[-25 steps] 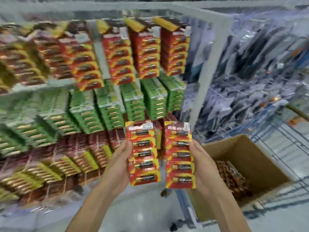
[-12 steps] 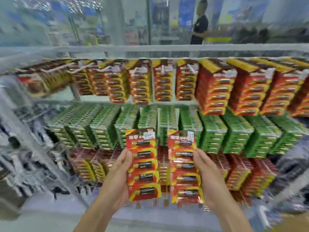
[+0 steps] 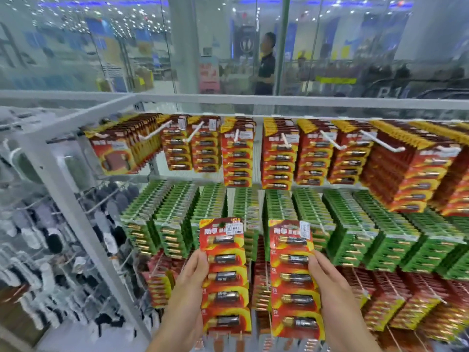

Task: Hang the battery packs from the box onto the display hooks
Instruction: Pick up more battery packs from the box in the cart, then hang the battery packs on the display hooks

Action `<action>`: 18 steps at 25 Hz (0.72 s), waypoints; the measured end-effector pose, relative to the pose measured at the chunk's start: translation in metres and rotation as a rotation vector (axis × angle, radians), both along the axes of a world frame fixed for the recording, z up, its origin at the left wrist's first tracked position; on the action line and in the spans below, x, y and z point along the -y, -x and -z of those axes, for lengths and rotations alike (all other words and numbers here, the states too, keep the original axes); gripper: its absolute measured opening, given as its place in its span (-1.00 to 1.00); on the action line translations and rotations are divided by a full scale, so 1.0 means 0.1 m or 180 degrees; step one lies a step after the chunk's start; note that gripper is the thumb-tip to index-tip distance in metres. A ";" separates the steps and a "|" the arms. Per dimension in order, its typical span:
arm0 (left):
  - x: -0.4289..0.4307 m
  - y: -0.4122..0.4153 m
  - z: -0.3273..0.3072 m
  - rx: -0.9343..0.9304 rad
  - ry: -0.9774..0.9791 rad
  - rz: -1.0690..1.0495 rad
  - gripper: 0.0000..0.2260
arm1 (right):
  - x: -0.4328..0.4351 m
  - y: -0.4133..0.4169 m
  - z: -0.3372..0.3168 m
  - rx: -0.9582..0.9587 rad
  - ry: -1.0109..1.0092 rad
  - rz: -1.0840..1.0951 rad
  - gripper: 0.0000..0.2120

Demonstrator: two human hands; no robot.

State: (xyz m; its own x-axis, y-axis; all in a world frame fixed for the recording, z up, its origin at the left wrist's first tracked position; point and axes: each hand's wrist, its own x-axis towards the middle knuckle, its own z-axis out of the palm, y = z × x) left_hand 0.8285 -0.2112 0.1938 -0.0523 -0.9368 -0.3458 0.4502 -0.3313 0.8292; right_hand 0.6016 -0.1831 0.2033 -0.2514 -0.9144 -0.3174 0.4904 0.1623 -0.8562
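My left hand grips a red and yellow battery pack by its left edge. My right hand grips a second red battery pack by its right edge. Both packs are upright, side by side, in front of the display's lower rows. White display hooks stick out of the top row, which is loaded with red packs. Green packs fill the row beneath. The box is out of view.
A white metal frame post bounds the display on the left, with hanging socks beyond it. Behind the top rail is a glass wall, where a person in dark clothes stands. More red packs hang low right.
My view has swung left and up from the box and cart to the upper display. Both hands kept their packs and rose slightly in front of the green row.
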 end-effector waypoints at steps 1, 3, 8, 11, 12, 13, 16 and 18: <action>0.08 -0.03 -0.01 0.0033 -0.0001 -0.0069 -0.73 | 0.08 -0.03 0.00 0.0048 -0.0007 0.0005 -0.87; 0.19 -0.07 -0.07 0.0181 0.0096 -0.0204 -0.75 | 0.24 -0.08 -0.04 0.0067 -0.0019 -0.0015 -0.82; 0.45 -0.14 -0.32 0.0438 0.0534 -0.0321 -0.71 | 0.62 -0.10 -0.14 0.0038 0.0030 -0.0222 -0.72; 0.64 -0.22 -0.52 0.0621 0.0882 -0.0571 -0.71 | 0.80 -0.11 -0.15 0.0048 0.0067 -0.0373 -0.72; 0.71 -0.27 -0.60 0.0669 0.0995 -0.0619 -0.71 | 0.84 -0.13 -0.17 -0.0023 0.0034 -0.0393 -0.72; 0.79 -0.32 -0.68 0.0702 0.1111 -0.0647 -0.71 | 0.89 -0.15 -0.17 -0.0072 0.0002 -0.0424 -0.72; 1.01 -0.46 -0.89 0.0801 0.1354 -0.0745 -0.73 | 0.99 -0.20 -0.23 -0.0086 0.0034 -0.0505 -0.67; 1.15 -0.53 -0.95 0.0799 0.1296 -0.0787 -0.74 | 1.07 -0.23 -0.23 -0.0069 -0.0043 -0.0359 -0.65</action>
State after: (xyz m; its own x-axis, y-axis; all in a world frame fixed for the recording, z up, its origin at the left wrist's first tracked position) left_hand 0.8811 -0.3262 0.2885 0.2244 -0.9716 0.0745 0.2453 0.1303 0.9606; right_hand 0.6246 -0.2899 0.2266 -0.1540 -0.9329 -0.3255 0.4498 0.2271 -0.8637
